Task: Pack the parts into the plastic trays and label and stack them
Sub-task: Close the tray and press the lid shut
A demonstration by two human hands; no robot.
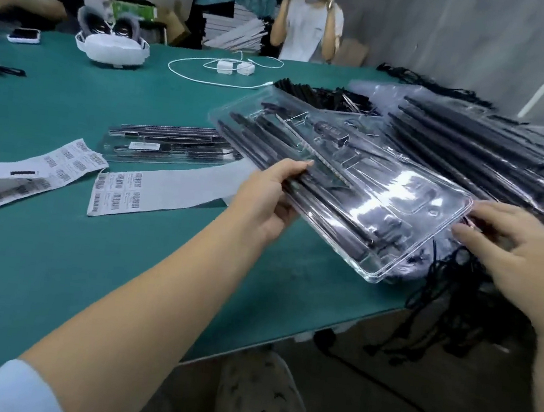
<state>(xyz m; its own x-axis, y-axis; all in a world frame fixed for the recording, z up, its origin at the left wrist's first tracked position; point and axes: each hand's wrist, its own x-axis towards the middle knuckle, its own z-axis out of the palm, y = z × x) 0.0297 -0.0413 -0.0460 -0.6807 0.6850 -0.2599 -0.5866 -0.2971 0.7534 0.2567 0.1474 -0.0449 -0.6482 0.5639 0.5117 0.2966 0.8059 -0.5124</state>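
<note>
Tray (383,198) of black parts tilts between gripping left hand (265,195) and loose-fingered right hand (509,256) touching its corner.

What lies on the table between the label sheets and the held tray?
In the head view, a packed tray with a white label lies flat on the table, between the label sheets and the held tray.

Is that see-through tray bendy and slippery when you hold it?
Probably a bit bendy: the tray looks like thin clear plastic, and both hands steady it. Its shiny glare suggests a slippery surface. The black parts inside likely stiffen it.
</note>
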